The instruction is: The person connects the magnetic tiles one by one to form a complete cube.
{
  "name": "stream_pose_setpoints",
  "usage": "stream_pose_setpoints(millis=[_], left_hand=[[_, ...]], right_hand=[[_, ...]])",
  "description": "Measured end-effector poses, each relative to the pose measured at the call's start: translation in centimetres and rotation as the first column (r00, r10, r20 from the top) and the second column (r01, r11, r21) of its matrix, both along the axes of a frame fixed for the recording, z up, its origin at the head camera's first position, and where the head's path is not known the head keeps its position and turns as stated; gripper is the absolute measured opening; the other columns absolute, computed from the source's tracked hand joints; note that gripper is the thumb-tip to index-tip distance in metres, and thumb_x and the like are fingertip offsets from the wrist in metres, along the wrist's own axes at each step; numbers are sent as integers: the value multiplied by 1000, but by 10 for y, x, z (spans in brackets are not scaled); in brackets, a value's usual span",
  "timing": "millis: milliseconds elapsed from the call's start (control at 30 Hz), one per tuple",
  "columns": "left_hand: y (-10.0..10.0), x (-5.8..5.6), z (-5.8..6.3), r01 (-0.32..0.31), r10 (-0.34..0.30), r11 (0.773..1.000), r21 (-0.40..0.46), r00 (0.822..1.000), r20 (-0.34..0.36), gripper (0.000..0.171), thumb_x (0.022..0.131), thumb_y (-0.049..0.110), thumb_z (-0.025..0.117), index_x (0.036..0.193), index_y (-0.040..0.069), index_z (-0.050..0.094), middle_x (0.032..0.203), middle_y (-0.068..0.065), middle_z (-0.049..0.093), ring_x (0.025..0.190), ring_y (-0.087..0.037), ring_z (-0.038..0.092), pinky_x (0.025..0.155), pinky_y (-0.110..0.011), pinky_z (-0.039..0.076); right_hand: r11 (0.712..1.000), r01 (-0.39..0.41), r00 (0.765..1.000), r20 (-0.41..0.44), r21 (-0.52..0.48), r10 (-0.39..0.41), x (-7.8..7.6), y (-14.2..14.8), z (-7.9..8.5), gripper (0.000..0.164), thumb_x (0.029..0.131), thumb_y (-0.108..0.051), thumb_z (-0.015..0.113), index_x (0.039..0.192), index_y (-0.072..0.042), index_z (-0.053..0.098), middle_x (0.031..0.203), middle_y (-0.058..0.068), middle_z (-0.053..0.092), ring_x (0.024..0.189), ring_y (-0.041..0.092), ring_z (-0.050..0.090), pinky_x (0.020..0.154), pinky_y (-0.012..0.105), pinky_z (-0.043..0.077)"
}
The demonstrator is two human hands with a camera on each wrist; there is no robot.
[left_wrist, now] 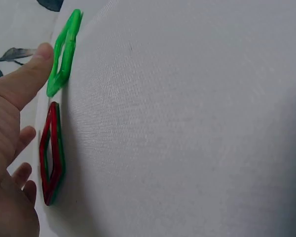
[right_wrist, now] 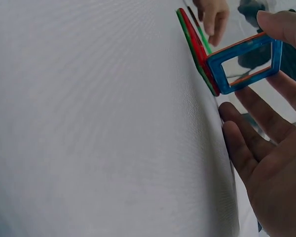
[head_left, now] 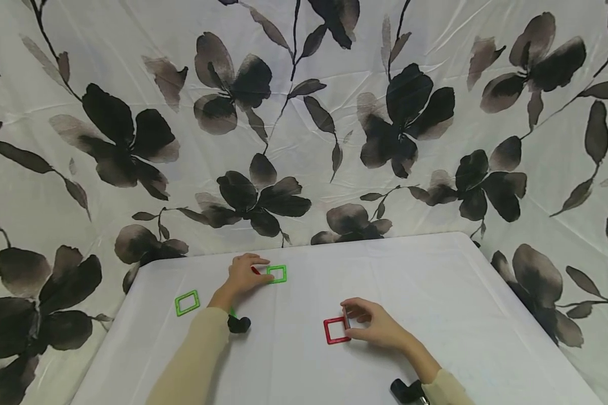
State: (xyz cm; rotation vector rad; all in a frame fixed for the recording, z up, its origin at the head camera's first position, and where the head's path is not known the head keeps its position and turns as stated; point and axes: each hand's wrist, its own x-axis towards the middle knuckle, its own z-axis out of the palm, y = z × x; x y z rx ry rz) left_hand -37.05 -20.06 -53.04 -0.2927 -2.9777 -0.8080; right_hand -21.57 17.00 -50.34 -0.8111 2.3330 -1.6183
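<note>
My left hand (head_left: 245,275) reaches over the far side of the table, its straight thumb at the edge of a green rectangular frame tile (head_left: 277,274). A red frame tile with green beneath it (left_wrist: 52,153) lies beside that one, under my left fingers and mostly hidden in the head view. My right hand (head_left: 377,325) pinches a blue frame tile with an orange back (right_wrist: 246,61) between thumb and fingers. The blue tile stands on edge against the right side of another red frame tile (head_left: 336,331), which shows green underneath in the right wrist view.
Another green frame tile (head_left: 187,303) lies at the left of the white table (head_left: 294,360). A bit of green shows under my left wrist. Black wrist cameras hang by both wrists. Floral cloth (head_left: 304,124) rises behind the table's far edge.
</note>
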Motion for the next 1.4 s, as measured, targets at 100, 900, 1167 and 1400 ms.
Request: stream_pose_setpoints(millis=[100,900,1167,1400], left_hand=[[-3,-1,-7,-34,34,999,-17,999,15,48,77,42,82,117,19,73,130,-11,56,123,-42,38,94,-59,29],[13,6,10,-52,46,949,310,999,26,18,82,22,80,91,8,75,91,-4,70,88,-23,64,78,-41,51],[31,24,16,-35,57,923,383,997,-46,19,79,19,82,91,6,77,80,1,71,72,-13,62,63,-29,48],[48,52,12,-26,70,892,452,994,-81,10,77,19,84,83,14,78,77,6,69,73,-15,59,59,-27,46]], right_hand=[[1000,-9,1000,15,-6,9,1,-1,-1,48,84,-3,73,129,-1,55,121,23,59,109,40,57,91,56,44],[1000,-10,1000,10,12,10,0,0,-3,49,83,-4,74,129,-1,55,121,22,60,109,39,57,90,52,46],[1000,-5,1000,16,15,5,-1,1,-2,52,83,-4,74,130,4,54,123,23,59,112,36,54,91,53,45],[1000,11,1000,5,11,-11,-3,0,-1,52,82,-2,75,130,3,55,123,23,59,111,38,54,91,53,45]])
